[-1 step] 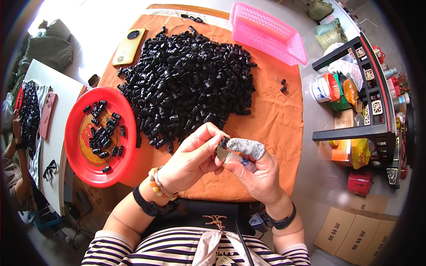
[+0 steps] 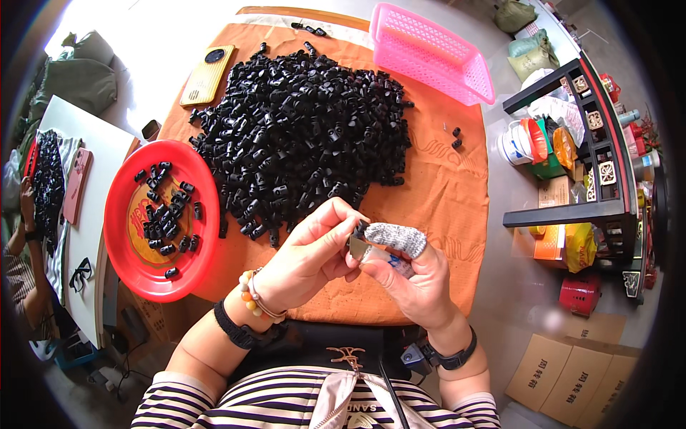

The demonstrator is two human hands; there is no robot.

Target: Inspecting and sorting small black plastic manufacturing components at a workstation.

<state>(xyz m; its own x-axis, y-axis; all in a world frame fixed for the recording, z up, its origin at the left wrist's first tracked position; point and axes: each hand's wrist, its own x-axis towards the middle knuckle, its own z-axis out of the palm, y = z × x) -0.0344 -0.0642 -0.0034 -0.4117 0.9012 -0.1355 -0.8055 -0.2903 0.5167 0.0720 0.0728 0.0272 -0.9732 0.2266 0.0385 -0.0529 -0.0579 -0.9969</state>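
The left hand's (image 2: pixel 309 252) fingers pinch one black cord lock (image 2: pixel 361 229), half hidden, above the orange-covered surface (image 2: pixel 446 189); the right hand's (image 2: pixel 420 282) grip one white-wrapped object (image 2: pixel 399 264) — too covered to identify. One black pile (image 2: pixel 307 129) defies counting; two loose pieces (image 2: pixel 456 132) lie to its right.

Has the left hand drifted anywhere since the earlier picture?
No. Judged against the round red tray, the left hand sits in the same place, with no visible shift in any direction.

Workshop | black parts heap (image 2: pixel 307 136) | cardboard boxes (image 2: pixel 580 386) | bulky sacks (image 2: pixel 82 89)
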